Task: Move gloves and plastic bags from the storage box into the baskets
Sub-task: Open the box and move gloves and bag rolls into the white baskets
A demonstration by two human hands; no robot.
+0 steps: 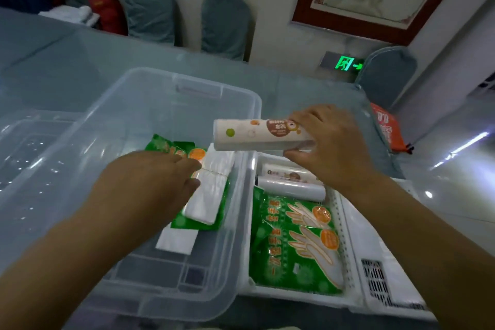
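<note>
A clear plastic storage box (139, 120) sits in front of me. Inside lie a green glove packet (171, 147), a white stack of plastic bags (211, 190) and a flat white pack (176, 241). My left hand (150, 182) reaches into the box and grips the white stack of plastic bags. My right hand (329, 147) holds a white printed roll of plastic bags (254, 134) above the box's right rim. Right of the box, a white basket (345, 222) holds two bag rolls (292, 182) and green glove packets (294, 246).
A second white basket (375, 262) stands at the far right. A clear lid or box (26, 147) lies left of the storage box. An orange-red packet (385, 126) hangs at the table's right edge. Covered chairs (225, 24) stand along the far side.
</note>
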